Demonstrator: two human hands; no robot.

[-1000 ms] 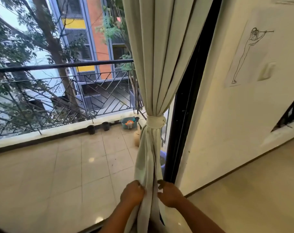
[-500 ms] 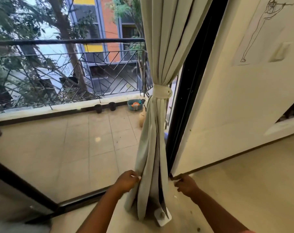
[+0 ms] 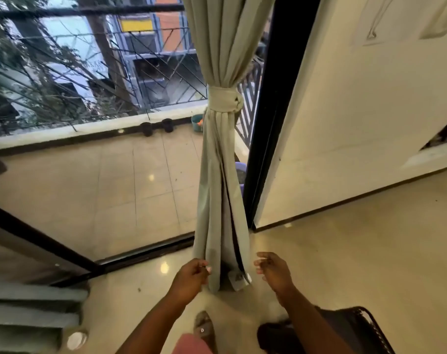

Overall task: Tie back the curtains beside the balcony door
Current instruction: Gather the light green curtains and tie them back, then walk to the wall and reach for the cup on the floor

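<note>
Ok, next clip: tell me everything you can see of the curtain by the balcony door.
The curtain is pale greyish-beige cloth that looks like plain woven fabric, hanging in long vertical folds beside the black door frame. A tie-back of the same cloth cinches it, knotted on the right, so it fans above and hangs narrow below. Its hem reaches the glossy floor, where a whitish tab shows. The left hand pinches its lower left edge; the right hand hovers apart, fingers relaxed.

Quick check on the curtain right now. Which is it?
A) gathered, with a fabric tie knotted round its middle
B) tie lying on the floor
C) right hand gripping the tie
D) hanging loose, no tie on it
A: the tie is knotted round the gathered curtain, well above both hands; the right hand holds nothing.
</note>
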